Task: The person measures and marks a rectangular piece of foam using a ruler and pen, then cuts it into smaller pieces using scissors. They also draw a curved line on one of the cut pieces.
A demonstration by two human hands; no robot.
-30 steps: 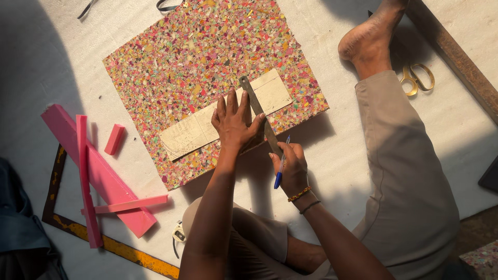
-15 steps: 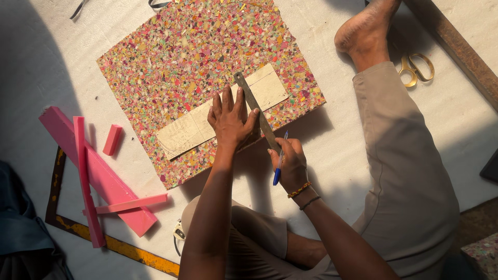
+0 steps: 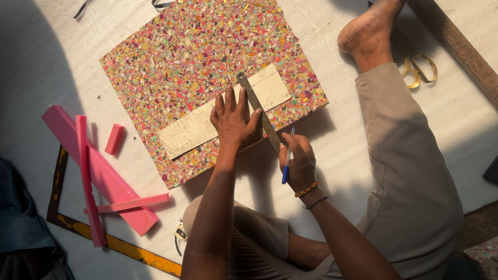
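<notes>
Two hands at foam board (image 3: pixel 207 67) edge, left (image 3: pixel 232 120) pressing ruler (image 3: pixel 257 106), right (image 3: pixel 296 163) holding pen (image 3: pixel 287 155)

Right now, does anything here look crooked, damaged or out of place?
Nothing looks damaged or spilled. The left hand presses a beige template and metal ruler onto the speckled foam sheet; the right hand holds a blue pen. Pink strips lie crisscrossed over a steel square. Scissors lie by the foot.
</notes>
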